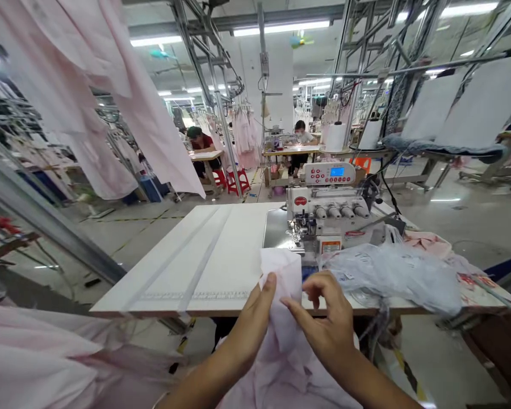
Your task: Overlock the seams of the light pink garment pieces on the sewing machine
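Note:
A pale pink piece of cloth (286, 329) rises from my lap to the front edge of the sewing table, its upper end standing above the tabletop. My left hand (255, 318) is closed on the left side of the cloth, thumb on its face and the other fingers hidden behind. At the cloth's right edge is my right hand (330, 318), its thumb against the fabric and its curled fingers held apart from the thumb. Just beyond the cloth stands an overlock sewing machine (332, 216) with a lit control panel (330, 172).
The white sewing table (162, 255) carries a printed ruler and tape strips. Sheer white material (400, 272) heaps right of the machine. Pink garments hang at upper left (93, 85); more pink fabric (34, 358) lies lower left. Thread cones (335, 138) and two people at tables stand beyond.

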Demonstrator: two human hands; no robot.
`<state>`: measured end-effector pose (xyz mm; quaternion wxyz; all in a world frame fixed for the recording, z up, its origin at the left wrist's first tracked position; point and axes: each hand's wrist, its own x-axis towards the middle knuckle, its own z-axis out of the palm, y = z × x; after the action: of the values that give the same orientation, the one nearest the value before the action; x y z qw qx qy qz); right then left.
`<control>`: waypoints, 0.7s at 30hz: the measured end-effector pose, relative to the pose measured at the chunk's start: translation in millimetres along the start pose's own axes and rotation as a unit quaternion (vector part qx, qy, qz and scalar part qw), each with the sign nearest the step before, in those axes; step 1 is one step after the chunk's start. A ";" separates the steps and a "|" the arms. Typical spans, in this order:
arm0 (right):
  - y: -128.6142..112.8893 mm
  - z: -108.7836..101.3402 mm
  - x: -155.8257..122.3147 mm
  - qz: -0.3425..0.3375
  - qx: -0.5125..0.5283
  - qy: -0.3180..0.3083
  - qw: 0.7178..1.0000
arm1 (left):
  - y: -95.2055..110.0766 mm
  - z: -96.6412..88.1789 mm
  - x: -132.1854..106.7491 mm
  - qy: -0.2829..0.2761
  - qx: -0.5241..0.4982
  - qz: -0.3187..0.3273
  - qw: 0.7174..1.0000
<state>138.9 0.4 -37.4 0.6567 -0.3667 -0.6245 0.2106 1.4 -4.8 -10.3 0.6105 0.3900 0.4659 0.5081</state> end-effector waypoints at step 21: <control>-14.6 -3.8 -3.5 0.114 0.189 -0.224 0.949 | 7.8 -81.1 15.5 0.357 -0.094 0.141 0.919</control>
<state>139.5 -12.3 -28.7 0.5285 -0.2485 -0.6583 0.4750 -78.1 12.1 -26.8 0.3599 0.1850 0.5432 0.7357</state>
